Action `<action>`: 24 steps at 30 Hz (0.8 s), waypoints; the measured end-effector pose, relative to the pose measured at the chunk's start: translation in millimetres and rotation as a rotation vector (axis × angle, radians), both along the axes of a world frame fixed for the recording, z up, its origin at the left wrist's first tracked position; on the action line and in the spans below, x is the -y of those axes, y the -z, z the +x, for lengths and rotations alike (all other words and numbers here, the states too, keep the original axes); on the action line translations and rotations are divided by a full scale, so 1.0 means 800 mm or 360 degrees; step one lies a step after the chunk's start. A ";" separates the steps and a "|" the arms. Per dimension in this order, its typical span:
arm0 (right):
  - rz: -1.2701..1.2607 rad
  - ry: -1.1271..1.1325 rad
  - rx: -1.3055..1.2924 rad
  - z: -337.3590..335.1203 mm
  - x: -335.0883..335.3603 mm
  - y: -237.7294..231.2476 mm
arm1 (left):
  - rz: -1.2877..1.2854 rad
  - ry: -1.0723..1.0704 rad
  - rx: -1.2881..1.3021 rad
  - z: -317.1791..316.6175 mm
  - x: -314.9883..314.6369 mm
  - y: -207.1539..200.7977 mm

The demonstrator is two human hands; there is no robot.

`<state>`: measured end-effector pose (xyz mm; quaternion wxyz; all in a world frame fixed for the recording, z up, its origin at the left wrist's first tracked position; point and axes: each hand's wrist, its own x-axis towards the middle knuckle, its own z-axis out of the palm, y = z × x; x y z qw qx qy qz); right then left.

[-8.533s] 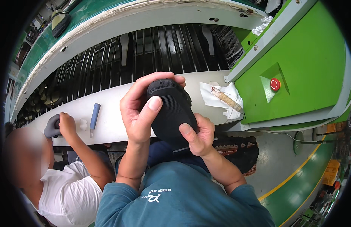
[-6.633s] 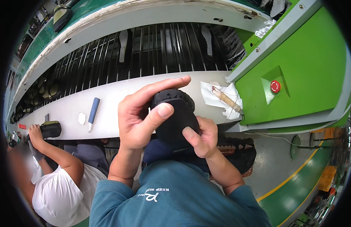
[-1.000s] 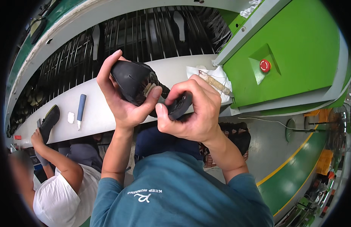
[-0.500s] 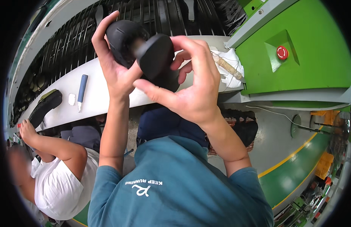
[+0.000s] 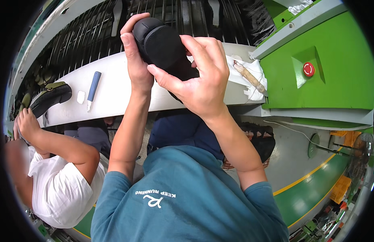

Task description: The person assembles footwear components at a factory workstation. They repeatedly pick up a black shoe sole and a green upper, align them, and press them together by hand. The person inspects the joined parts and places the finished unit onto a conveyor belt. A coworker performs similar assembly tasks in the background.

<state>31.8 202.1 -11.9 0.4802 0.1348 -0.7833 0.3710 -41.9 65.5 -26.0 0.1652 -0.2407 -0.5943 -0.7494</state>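
Observation:
A black shoe upper (image 5: 142,27) is held up over the white bench, with its rounded end away from me. My left hand (image 5: 139,66) grips it from the left side, fingers around its far end. Against it lies a black shoe sole (image 5: 165,47), its flat broad face toward me and its edge close along the upper. My right hand (image 5: 207,76) pinches the sole from the right, thumb on the near side and fingers at its right edge. The lower part of the shoe is dark and partly hidden behind my right hand.
On the white bench (image 5: 114,88) lie a blue-handled knife (image 5: 94,90), a small white block (image 5: 81,97) and a white cloth (image 5: 255,68) with a wrapped stick (image 5: 248,76). Left, a co-worker (image 5: 62,181) handles an olive shoe (image 5: 54,97). A green machine (image 5: 336,68) stands right; dark rollers (image 5: 162,12) run beyond.
The sole has come up against the upper, covering the gap between them. My left hand has moved slightly right. The co-worker's hands have shifted at the bench's left end.

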 end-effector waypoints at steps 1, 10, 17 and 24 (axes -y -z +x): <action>0.0011 0.0004 0.0012 -0.002 0.001 -0.001 | 0.0004 -0.0004 0.0026 0.000 0.000 0.000; -0.0021 -0.0011 0.0372 0.012 0.004 0.000 | 0.0194 0.0490 0.0474 0.003 0.003 0.028; -0.0804 -0.0838 0.1337 0.055 -0.036 0.020 | 0.0199 0.0641 0.0971 0.072 0.002 0.070; -0.0851 -0.0865 0.1218 0.048 -0.054 0.032 | -0.0070 0.0643 0.0552 0.061 0.002 0.080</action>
